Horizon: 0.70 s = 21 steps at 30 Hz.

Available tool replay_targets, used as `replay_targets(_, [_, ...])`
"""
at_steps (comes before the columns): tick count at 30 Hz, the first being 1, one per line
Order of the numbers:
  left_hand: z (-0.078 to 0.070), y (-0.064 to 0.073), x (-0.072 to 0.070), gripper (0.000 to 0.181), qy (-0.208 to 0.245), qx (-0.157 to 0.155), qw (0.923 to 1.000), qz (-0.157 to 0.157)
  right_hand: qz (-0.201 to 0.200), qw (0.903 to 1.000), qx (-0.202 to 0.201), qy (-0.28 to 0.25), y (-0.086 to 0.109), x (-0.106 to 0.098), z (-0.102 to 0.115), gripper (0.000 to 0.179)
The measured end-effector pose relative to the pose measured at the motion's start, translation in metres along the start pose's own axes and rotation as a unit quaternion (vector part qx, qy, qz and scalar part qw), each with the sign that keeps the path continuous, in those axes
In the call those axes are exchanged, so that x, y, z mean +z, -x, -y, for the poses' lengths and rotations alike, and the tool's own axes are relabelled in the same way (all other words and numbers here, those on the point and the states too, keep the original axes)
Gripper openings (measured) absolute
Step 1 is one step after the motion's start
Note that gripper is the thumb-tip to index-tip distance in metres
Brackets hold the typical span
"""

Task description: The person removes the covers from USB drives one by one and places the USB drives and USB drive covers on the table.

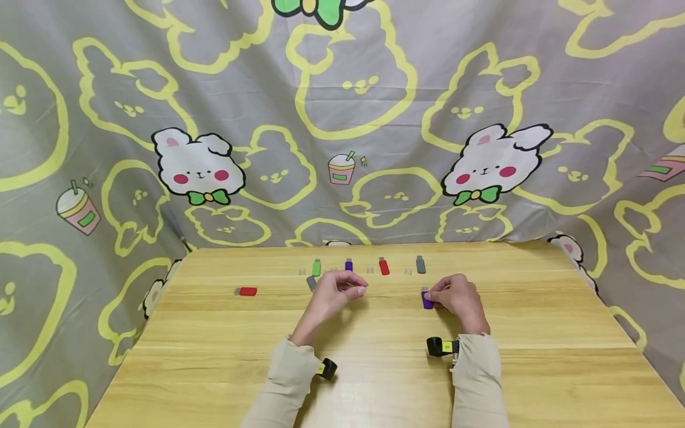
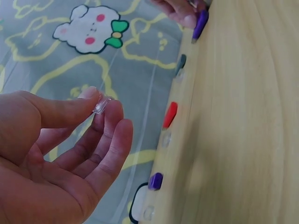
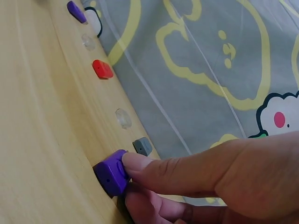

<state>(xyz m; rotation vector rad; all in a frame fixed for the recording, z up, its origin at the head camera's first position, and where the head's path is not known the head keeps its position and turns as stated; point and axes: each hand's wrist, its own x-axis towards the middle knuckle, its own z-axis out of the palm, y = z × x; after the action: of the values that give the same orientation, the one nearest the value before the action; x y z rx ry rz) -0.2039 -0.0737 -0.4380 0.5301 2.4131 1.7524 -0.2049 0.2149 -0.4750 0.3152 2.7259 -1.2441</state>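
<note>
In the head view, a purple USB stick [image 1: 427, 299] is pinched by the right hand [image 1: 459, 298], in front of a grey stick [image 1: 421, 264]; open worktop [image 1: 385, 380] is left toward the left hand [image 1: 338, 291], its far edge met by patterned cloth [image 1: 374, 148]. From the left wrist, a transparent piece [image 2: 102, 105] is seen pinched by the left hand. From the right wrist, the purple USB stick is seen gripped by thumb and finger.

Light wooden table [image 1: 556, 368], grey cloth [image 1: 385, 150] hanging behind it, cartoon rabbit print [image 1: 200, 166]
</note>
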Motion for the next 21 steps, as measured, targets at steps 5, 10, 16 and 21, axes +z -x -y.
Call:
replay_targets(5, [0.029,-0.010,0.012,0.009,-0.018,-0.016,0.9996,0.013,0.002,1.0000,-0.001,0.005,0.001,-0.001,0.000,0.015])
replay_targets(10, [0.027,-0.013,0.025,0.008,-0.031,-0.024,0.9987,0.031,-0.013,0.9999,0.008,0.004,0.002,-0.006,0.000,0.023])
replay_targets(16, [0.026,-0.024,0.049,0.009,-0.056,-0.034,0.9971,0.040,-0.009,0.9997,0.008,-0.023,0.000,-0.006,-0.002,0.031])
replay_targets(21, [0.022,-0.043,0.070,0.009,-0.088,-0.036,0.9942,0.050,-0.015,0.9993,-0.007,-0.033,0.000,-0.012,-0.004,0.033])
